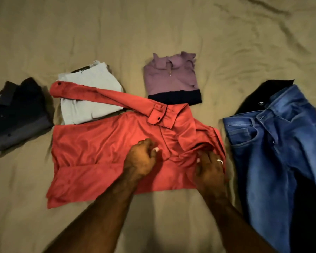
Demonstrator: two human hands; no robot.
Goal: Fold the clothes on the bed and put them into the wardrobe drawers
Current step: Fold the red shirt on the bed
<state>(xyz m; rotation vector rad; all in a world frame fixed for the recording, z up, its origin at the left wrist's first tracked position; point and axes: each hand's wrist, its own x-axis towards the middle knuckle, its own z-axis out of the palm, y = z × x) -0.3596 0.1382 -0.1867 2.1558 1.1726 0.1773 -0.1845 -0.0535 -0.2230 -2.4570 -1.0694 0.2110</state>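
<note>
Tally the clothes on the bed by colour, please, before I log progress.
Red: 1, shirt, both hands on it, left hand, right hand
Pale grey: 1, folded garment
Purple: 1, folded top
Dark navy: 1, folded shirt
Blue: 1, jeans
Black: 1, garment under the jeans
Total: 6

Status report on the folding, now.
Left hand grips the red satin shirt mid-body; right hand pinches bunched fabric at its right edge. Shirt half-folded on the beige bedsheet. One red sleeve lies over the folded pale grey garment.
</note>
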